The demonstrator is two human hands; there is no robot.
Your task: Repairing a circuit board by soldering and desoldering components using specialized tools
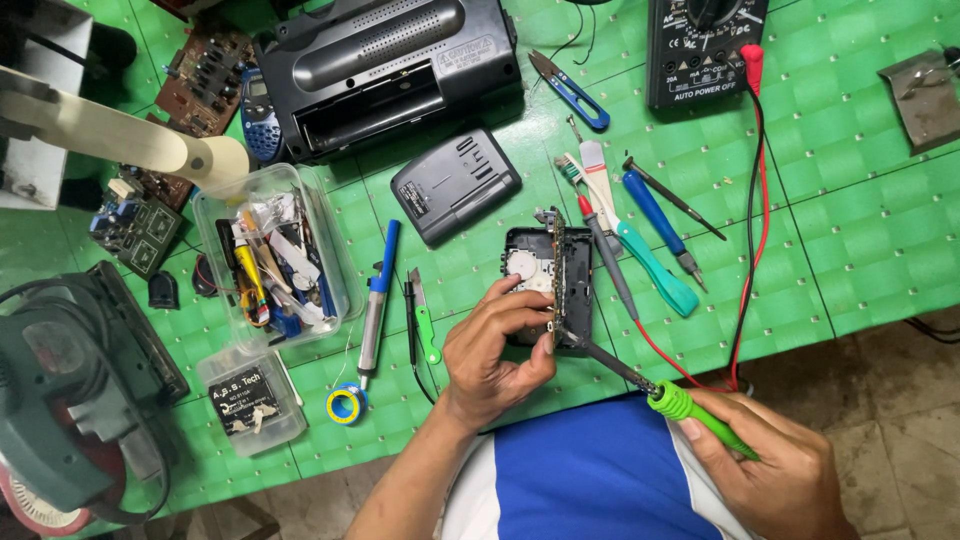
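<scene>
Nearest to us, at about five o'clock, our right hand [775,465] closes fully around the green ribbed handle of a soldering iron [655,388]. We hold it far back on the grip, likely so the dark metal shaft can slant up toward eleven o'clock and its tip can meet the lower edge of the board.

Just beyond, near centre, our left hand [492,352] is half curled: the thumb and fingertips pinch a narrow circuit board [556,275] stood on edge. Holding it upright seems to expose its face to the iron. The board rises out of a small black plastic casing [545,285] that lies flat on the green checked table mat [860,230], so the casing steadies it from below.

At nine o'clock of the left hand lie a blue-and-silver desoldering pump [377,300], a green-handled craft knife [424,318] and a small reel of solder [346,404], within easy reach. Farther left stands a clear plastic tub of spare parts [270,255].

At two o'clock of the board, a teal-handled toothbrush [630,235] and a blue-handled screwdriver [655,220] lie side by side.

Farthest off, at twelve o'clock, sits a large black radio [385,65], and at one o'clock a black multimeter [705,50], its red and black leads trailing down toward us.
</scene>
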